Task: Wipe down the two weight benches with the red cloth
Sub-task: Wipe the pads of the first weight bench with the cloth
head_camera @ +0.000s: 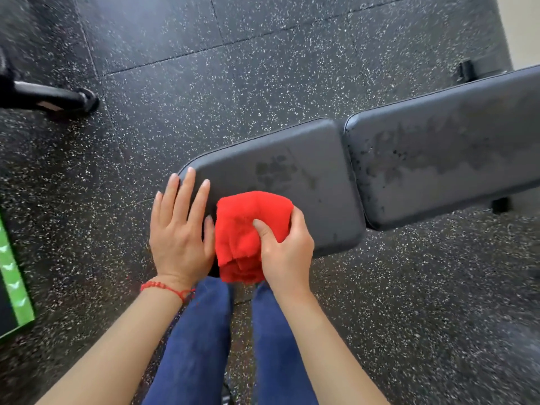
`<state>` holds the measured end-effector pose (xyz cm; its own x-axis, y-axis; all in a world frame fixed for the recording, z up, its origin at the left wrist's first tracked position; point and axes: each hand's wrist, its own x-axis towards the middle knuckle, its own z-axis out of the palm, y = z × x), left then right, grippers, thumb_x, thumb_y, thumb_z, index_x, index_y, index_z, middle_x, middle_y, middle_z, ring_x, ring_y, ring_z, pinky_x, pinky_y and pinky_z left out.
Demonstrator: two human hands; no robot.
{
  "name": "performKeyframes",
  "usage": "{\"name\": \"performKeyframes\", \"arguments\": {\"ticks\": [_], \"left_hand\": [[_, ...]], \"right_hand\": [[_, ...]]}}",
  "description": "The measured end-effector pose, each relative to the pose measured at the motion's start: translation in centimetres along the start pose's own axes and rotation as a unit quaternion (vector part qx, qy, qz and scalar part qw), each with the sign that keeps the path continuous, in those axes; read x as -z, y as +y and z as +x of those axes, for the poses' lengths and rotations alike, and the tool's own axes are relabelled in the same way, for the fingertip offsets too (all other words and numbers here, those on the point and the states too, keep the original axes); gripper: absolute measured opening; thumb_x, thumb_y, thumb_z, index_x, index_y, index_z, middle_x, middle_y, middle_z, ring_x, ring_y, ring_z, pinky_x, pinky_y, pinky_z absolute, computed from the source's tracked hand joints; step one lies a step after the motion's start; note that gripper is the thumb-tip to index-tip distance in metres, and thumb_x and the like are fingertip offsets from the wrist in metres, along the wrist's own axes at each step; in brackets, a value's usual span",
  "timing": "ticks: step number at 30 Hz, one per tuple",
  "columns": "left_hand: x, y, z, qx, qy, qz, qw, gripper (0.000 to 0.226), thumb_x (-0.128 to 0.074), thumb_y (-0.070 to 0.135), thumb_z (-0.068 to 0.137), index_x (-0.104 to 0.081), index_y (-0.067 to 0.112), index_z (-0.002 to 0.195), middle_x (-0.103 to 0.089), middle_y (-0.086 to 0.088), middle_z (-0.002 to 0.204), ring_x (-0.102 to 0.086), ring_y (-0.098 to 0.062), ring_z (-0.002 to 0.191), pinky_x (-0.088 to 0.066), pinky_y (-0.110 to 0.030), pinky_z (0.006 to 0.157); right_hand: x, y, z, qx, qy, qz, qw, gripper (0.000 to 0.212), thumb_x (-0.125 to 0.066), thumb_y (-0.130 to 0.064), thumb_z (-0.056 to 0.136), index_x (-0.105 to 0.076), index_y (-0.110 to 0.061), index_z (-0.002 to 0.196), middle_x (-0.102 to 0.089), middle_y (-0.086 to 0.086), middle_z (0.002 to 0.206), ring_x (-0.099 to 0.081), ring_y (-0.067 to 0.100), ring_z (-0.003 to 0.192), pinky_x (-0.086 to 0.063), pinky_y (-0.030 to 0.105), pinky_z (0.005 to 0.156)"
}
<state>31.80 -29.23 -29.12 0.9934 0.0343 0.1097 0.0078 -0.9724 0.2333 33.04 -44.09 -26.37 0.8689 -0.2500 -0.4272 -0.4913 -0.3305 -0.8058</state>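
A grey padded weight bench runs from the centre to the right edge, with a seat pad [292, 159] near me and a longer back pad [444, 147] beyond a gap. Both pads show damp, blotchy marks. The folded red cloth [245, 229] lies over the near end of the seat pad and hangs past its edge. My right hand [286, 252] grips the cloth, thumb on top and fingers curled around its right side. My left hand [181, 226] rests flat on the pad's left end, fingers straight, just left of the cloth. Only one bench is in view.
Black speckled rubber flooring [204, 83] surrounds the bench. A black metal equipment foot [58, 97] lies at the far left. A green and black box or mat edge [14, 287] sits at the left border. My legs in blue jeans [198, 346] stand below the bench end.
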Motion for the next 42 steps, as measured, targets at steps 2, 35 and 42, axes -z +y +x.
{"name": "performKeyframes", "arguments": {"ticks": [2,35,42], "left_hand": [[0.1,-0.1,0.1,-0.007,-0.004,-0.004,1.0,0.049,-0.037,0.02,0.088,-0.048,0.004,0.133,-0.038,-0.018,0.144,-0.029,-0.035,0.135,-0.025,-0.05,0.108],[0.1,0.0,0.0,-0.013,-0.003,0.02,1.0,0.051,-0.039,0.015,0.085,-0.047,0.003,0.134,-0.038,-0.018,0.144,-0.03,-0.036,0.134,-0.025,-0.05,0.107],[0.2,0.5,-0.1,0.005,-0.023,0.065,0.998,0.051,-0.041,0.013,0.084,-0.044,0.004,0.135,-0.035,-0.018,0.146,-0.028,-0.035,0.136,-0.022,-0.056,0.107]], "right_hand": [[-0.5,-0.4,1.5,0.026,0.022,-0.013,0.999,0.038,-0.074,-0.017,0.075,-0.057,-0.005,0.108,-0.065,0.007,0.102,-0.059,0.021,0.094,-0.043,0.028,0.086],[1.4,-1.7,9.7,0.079,0.053,-0.071,0.993,0.017,-0.074,-0.019,0.076,-0.061,-0.009,0.083,-0.056,-0.01,0.066,-0.046,0.007,0.062,-0.031,0.013,0.058],[3.3,1.1,5.8,0.057,0.019,-0.069,0.996,0.016,-0.072,-0.02,0.077,-0.061,-0.012,0.084,-0.054,-0.014,0.065,-0.047,0.004,0.062,-0.033,0.018,0.06]]}}
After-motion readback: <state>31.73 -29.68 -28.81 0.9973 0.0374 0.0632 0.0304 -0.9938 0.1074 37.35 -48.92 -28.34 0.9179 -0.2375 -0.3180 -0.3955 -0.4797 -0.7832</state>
